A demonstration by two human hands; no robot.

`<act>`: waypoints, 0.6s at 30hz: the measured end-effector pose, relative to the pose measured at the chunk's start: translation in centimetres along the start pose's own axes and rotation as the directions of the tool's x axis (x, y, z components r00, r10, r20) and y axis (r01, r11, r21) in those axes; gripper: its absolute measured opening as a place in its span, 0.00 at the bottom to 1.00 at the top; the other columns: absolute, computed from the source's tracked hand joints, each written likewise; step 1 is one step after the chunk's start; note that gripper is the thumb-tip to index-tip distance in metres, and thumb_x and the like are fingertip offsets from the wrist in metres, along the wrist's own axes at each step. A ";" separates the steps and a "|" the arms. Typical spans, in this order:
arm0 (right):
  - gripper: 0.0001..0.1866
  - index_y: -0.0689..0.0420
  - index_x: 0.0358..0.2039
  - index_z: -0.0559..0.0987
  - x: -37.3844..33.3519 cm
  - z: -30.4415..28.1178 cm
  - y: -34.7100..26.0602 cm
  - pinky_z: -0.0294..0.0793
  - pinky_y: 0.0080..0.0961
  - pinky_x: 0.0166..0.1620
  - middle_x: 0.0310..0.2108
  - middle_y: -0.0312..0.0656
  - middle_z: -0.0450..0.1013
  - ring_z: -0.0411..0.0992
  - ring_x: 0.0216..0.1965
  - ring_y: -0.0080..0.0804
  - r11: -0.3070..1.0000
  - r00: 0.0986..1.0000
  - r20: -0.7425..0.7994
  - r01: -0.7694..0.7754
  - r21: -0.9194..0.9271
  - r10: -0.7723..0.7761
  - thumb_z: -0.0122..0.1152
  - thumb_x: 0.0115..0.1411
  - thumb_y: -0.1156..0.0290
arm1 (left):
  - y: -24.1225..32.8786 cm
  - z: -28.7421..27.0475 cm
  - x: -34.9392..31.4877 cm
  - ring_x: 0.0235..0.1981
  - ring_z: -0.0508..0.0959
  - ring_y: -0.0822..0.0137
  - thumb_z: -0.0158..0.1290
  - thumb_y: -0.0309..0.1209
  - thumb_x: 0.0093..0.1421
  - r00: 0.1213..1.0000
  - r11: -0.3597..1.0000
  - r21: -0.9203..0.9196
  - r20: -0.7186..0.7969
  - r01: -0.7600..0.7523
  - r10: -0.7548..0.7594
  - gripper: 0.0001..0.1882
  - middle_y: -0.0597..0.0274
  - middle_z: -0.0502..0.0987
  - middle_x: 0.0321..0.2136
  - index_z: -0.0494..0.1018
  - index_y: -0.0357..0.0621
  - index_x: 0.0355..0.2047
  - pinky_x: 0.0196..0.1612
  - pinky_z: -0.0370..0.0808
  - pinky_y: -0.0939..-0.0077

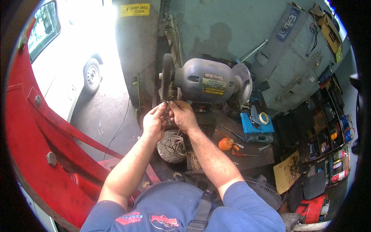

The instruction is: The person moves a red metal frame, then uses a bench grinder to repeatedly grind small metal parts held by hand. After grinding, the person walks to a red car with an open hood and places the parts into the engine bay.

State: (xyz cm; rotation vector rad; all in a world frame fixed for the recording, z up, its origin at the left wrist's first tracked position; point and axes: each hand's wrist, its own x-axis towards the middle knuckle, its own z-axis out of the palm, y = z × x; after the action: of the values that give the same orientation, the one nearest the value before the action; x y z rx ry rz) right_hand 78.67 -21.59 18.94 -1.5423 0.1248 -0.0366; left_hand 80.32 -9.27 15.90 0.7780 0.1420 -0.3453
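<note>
Fingers: the left hand (154,123) and the right hand (184,118) are pinching one small piece (168,102) between their tips; its kind I cannot tell.
Small piece: it is sitting between the fingertips, just under the dark wheel (167,77); whether they are touching, I cannot tell.
Wheel: if it is turning, which I cannot see, a weak pinch could let the piece fly off, and the bare fingers, being so near, could get scraped.
Grinder: its grey body (208,79) is bulging like a smooth barrel, right of the fingers; the wheel is looking thick and round.
Worktop: the dark flat top (247,161) is lying lower right of the fingers, carrying a rounded orange can (225,144) and a boxy blue case (256,137).
</note>
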 end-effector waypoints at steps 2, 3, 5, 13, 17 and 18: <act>0.15 0.58 0.27 0.76 0.0 0.2 -0.1 0.65 0.16 0.23 0.19 0.30 0.67 0.63 0.19 0.17 0.999 1.000 0.002 -0.023 0.037 0.023 0.54 0.65 0.60 | 0.1 -0.1 0.2 0.19 0.65 0.84 0.59 0.36 0.59 1.000 1.000 0.001 -0.001 0.025 -0.025 0.11 0.74 0.75 0.25 0.76 0.44 0.39 0.19 0.59 0.87; 0.16 0.58 0.25 0.75 0.0 0.4 0.0 0.64 0.17 0.22 0.17 0.31 0.66 0.63 0.18 0.18 0.997 1.000 -0.003 -0.028 0.070 0.029 0.53 0.65 0.59 | 0.2 -0.2 0.3 0.19 0.65 0.84 0.59 0.36 0.60 1.000 1.000 -0.002 0.003 0.031 -0.031 0.11 0.74 0.75 0.25 0.76 0.44 0.39 0.19 0.59 0.87; 0.16 0.57 0.24 0.74 0.0 0.6 0.3 0.62 0.17 0.20 0.17 0.30 0.65 0.62 0.17 0.17 0.985 0.999 0.013 -0.053 0.162 0.051 0.53 0.65 0.60 | 0.2 -0.2 0.4 0.19 0.66 0.84 0.58 0.36 0.60 1.000 1.000 -0.006 0.009 0.027 -0.027 0.10 0.74 0.75 0.25 0.76 0.45 0.38 0.19 0.59 0.87; 0.14 0.54 0.29 0.74 -0.4 2.6 1.7 0.61 0.16 0.21 0.20 0.29 0.66 0.62 0.18 0.18 0.722 0.953 0.168 -0.300 0.623 0.251 0.53 0.65 0.58 | 2.7 -0.8 -0.8 0.15 0.72 0.76 0.52 0.39 0.64 0.987 0.985 0.099 0.065 0.142 -0.149 0.12 0.68 0.74 0.19 0.72 0.45 0.30 0.15 0.63 0.87; 0.14 0.53 0.32 0.72 -0.2 3.3 1.9 0.61 0.18 0.24 0.19 0.30 0.64 0.60 0.18 0.21 0.583 0.923 0.341 -0.378 0.719 0.178 0.49 0.67 0.57 | 5.5 -1.7 -0.3 0.14 0.73 0.77 0.49 0.38 0.66 0.964 0.953 0.261 0.171 0.153 -0.201 0.11 0.67 0.76 0.21 0.71 0.44 0.32 0.12 0.59 0.90; 0.13 0.52 0.32 0.71 0.1 3.6 1.9 0.61 0.20 0.25 0.19 0.30 0.62 0.60 0.20 0.22 0.571 0.929 0.337 -0.361 0.737 0.152 0.48 0.67 0.57 | 5.9 -1.7 0.0 0.14 0.73 0.76 0.49 0.38 0.65 0.965 0.946 0.294 0.175 0.140 -0.197 0.11 0.65 0.76 0.21 0.72 0.43 0.32 0.12 0.60 0.89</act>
State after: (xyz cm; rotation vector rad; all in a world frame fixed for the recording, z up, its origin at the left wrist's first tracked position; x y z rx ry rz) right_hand 79.00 -17.94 17.12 -0.5933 0.1206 0.3014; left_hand 82.45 -4.22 18.60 1.0079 -0.0336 -0.6151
